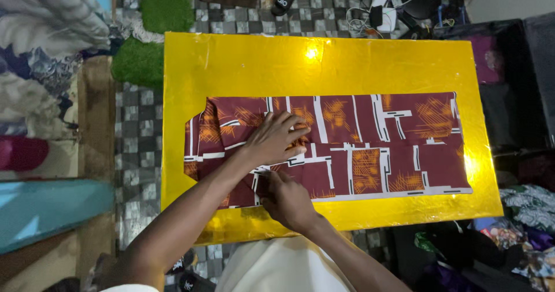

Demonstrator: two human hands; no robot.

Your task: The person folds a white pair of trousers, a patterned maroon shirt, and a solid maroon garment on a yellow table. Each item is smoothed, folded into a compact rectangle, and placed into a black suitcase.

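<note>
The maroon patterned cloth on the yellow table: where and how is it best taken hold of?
Probably at its free right end: the maroon patterned cloth lies flat on the yellow table, and both hands press its left part. Pinch the bare right corners from the table's right side, where nothing covers the edge.

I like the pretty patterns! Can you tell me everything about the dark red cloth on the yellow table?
The dark red patterned cloth is a long rectangle laid flat across the shiny yellow table. It carries orange scratchy patches and white bars edged in black, with a white strip along its near edge. It looks like thin printed cotton. The left hand presses flat on it, and the right hand rests on its near edge.
</note>
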